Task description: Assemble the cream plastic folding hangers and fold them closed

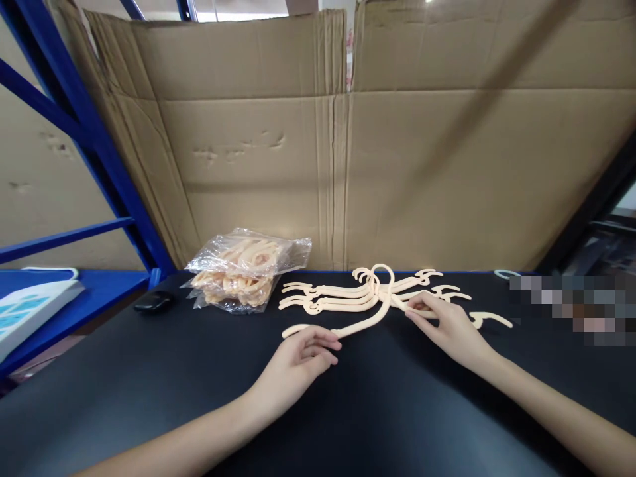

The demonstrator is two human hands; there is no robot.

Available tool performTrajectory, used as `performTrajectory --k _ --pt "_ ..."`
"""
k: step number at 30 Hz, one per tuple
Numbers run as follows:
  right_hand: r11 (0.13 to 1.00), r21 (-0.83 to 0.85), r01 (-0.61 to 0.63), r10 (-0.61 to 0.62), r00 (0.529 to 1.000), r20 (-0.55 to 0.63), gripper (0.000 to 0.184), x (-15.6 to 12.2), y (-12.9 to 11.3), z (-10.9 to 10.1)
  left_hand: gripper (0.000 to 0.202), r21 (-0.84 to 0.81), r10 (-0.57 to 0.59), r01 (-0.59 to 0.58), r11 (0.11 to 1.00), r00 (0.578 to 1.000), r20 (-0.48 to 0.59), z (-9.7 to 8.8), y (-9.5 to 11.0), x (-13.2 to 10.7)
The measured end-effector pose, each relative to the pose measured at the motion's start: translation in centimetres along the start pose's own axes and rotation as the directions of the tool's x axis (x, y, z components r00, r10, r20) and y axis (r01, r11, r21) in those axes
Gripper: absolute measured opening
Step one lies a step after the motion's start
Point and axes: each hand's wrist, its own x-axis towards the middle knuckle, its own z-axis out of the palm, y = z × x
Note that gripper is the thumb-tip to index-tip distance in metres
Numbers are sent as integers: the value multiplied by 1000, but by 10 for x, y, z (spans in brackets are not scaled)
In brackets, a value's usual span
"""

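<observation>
On the black desk (pixel 149 397) a cream plastic hanger (pixel 370 319) lies nearest of a loose pile of hangers (pixel 342 296) at mid desk. The left hand (pixel 303 358) has a narrow grip, fingertips closed on the hanger's left arm near its end. The right hand (pixel 442 326) pinches the right arm just beside the hook, its grip narrow too. To the far left lies a clear bag of hangers (pixel 246 270), with a small black object (pixel 154 302) beside it. Cardboard sheets (pixel 348 146) stand behind; a blue rack (pixel 84 139) rises at left.
</observation>
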Motion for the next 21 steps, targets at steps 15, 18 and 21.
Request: performTrajectory --k 15,18,21 --pt "999 43 -29 37 976 -213 25 -2 -18 -11 48 -235 -144 103 967 975 -167 6 4 -3" --pt "999 46 -2 11 979 -203 22 -5 -19 -9 59 -291 -126 52 955 962 -241 8 3 -5" --pt "999 28 19 -13 981 -194 22 -7 -20 -6 67 -272 -81 5 962 960 -268 9 2 -7"
